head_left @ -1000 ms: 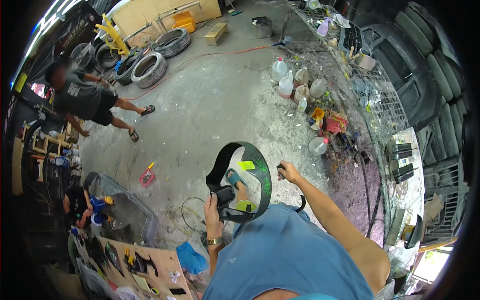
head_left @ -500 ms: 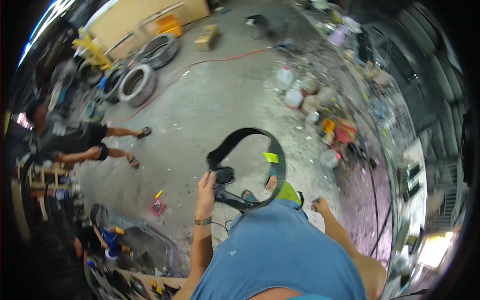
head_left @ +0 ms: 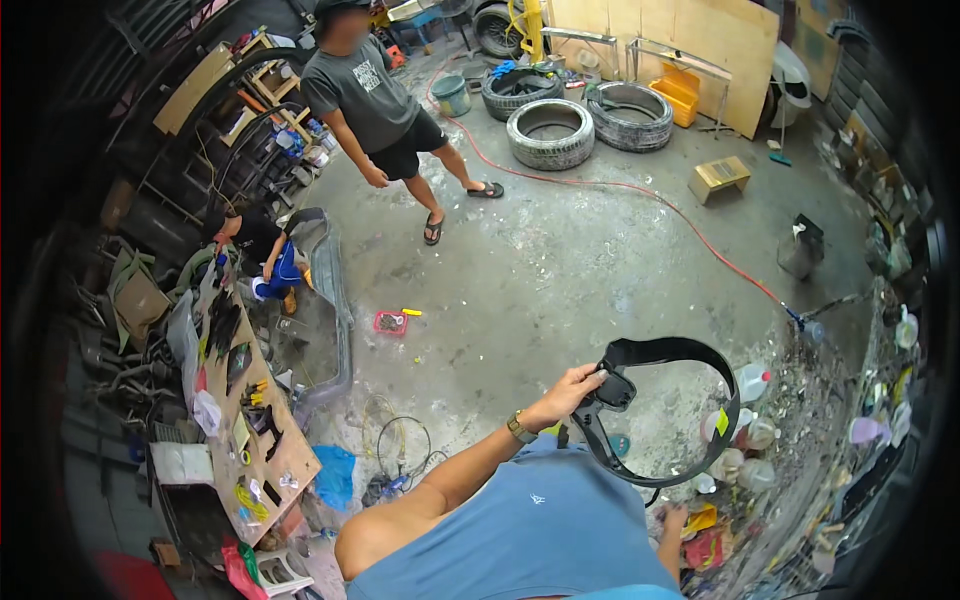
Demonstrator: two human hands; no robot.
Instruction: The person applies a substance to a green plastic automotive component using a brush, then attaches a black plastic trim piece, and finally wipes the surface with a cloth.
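Observation:
My left hand [head_left: 575, 392], wearing a metal watch, is closed on a wide black band [head_left: 715, 352] bent into a large loop. A boxy black module sits on the band beside my fingers, and a small yellow-green tag [head_left: 722, 420] hangs on its far side. The loop is held in the air in front of my blue shirt [head_left: 540, 510]. Low on the right, my right hand [head_left: 674, 518] hangs at my side, partly hidden by my body. Its fingers are too small and blurred to read. Beyond it on the floor lies a yellow container [head_left: 702, 518].
A person [head_left: 375, 110] stands at the far left; another [head_left: 262, 255] sits near a grey car bumper [head_left: 335, 310]. Tyres [head_left: 549, 134], a red hose [head_left: 600, 184] and a yellow box [head_left: 719, 180] lie ahead. Jugs [head_left: 752, 382] line the right; a wooden table [head_left: 285, 470] with tools stands left.
My view has swung left, bringing the table and both people further into the picture. My left hand still holds the loop. My right hand has slipped further behind my body.

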